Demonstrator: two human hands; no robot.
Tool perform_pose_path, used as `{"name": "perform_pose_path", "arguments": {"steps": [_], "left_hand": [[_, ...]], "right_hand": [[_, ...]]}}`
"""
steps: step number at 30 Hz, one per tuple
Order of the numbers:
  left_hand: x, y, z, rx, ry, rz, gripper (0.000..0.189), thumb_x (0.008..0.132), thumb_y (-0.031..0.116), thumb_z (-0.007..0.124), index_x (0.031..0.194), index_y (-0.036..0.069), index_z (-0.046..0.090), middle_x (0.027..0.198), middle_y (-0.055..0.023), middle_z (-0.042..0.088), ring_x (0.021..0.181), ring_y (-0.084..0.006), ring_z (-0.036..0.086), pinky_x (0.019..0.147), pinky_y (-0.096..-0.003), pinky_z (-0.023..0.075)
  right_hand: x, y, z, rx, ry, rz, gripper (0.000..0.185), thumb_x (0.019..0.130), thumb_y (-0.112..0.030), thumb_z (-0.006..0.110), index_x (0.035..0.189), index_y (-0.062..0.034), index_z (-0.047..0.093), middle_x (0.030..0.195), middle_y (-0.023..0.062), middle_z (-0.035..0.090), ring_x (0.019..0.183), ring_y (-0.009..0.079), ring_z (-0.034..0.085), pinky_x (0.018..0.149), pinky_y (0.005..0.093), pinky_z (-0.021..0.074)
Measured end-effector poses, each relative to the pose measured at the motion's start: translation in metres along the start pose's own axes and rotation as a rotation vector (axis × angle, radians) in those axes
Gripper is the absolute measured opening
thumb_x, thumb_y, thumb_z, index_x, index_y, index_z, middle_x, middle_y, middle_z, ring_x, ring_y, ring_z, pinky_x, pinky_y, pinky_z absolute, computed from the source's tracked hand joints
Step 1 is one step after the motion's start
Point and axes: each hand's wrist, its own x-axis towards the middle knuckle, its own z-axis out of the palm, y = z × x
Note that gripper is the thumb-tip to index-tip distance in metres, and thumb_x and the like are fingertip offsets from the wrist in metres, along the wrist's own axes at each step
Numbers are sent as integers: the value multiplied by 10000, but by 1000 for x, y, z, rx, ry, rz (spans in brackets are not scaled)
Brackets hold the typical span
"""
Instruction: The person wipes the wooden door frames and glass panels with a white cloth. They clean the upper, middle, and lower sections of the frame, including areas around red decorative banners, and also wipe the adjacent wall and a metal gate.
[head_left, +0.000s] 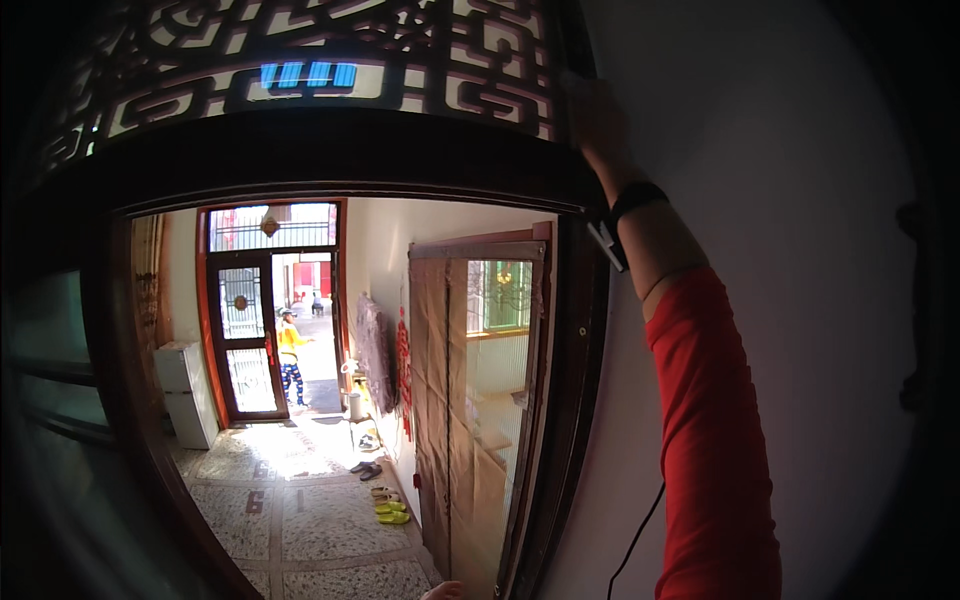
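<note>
My right hand (596, 116) is raised high at the upper right corner of the doorway, at the edge of the dark wooden lattice panel (480, 67). It touches or nearly touches the frame beside the white wall (750, 187). Shadow hides its fingers and whatever may be in them. A black band (637, 199) circles that wrist, and a red sleeve (705, 420) covers the arm. At the bottom edge, only a small part of my left hand (444, 591) shows, in front of the doorway. Its grip is out of sight.
Beyond the dark door frame (581, 330), a brown curtain (439, 375) covers part of a side door. Slippers (391, 512) line the floor (337, 525). A white refrigerator (184, 394) stands left. A person (290, 352) is by the far door (244, 337). A black cable (636, 536) hangs along the wall.
</note>
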Motion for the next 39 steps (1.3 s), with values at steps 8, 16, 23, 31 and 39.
{"name": "perform_pose_path", "arguments": {"steps": [8,16,23,31,39], "left_hand": [[-113,4,-58,153,234,-475,404,881,114,577,1278,43,559,1035,-155,686,829,-249,658,727,-378,550],[-162,62,-67,369,298,-523,407,880,168,574,1267,41,572,1063,-176,691,876,-315,675,771,-423,548],[-205,49,-76,360,313,-516,403,901,241,563,1249,39,587,1078,-202,686,954,-333,666,823,-428,538],[-240,10,-101,211,251,-435,439,964,345,451,1256,51,597,1131,-218,664,1027,-357,635,863,-434,516],[-306,0,-136,166,316,-440,443,966,352,452,1254,48,597,1129,-216,663,1034,-352,631,870,-430,514]], "right_hand": [[-1,3,4,-241,-733,-13,342,985,-245,413,1102,-44,664,1138,203,667,1018,362,657,904,471,512],[-3,-8,-9,80,-781,109,417,1029,-323,356,1108,-40,651,1186,217,632,1105,382,599,924,449,484],[28,-115,-17,153,-697,-114,299,970,-217,446,1057,-46,675,1081,211,660,1001,364,636,849,450,506],[81,-296,-7,199,-694,-31,461,993,-404,424,1041,-21,677,1046,241,662,1006,374,639,870,468,507],[140,-476,-1,530,-682,-23,461,982,-422,475,1118,-8,627,1019,231,671,960,376,655,822,450,519]]}}
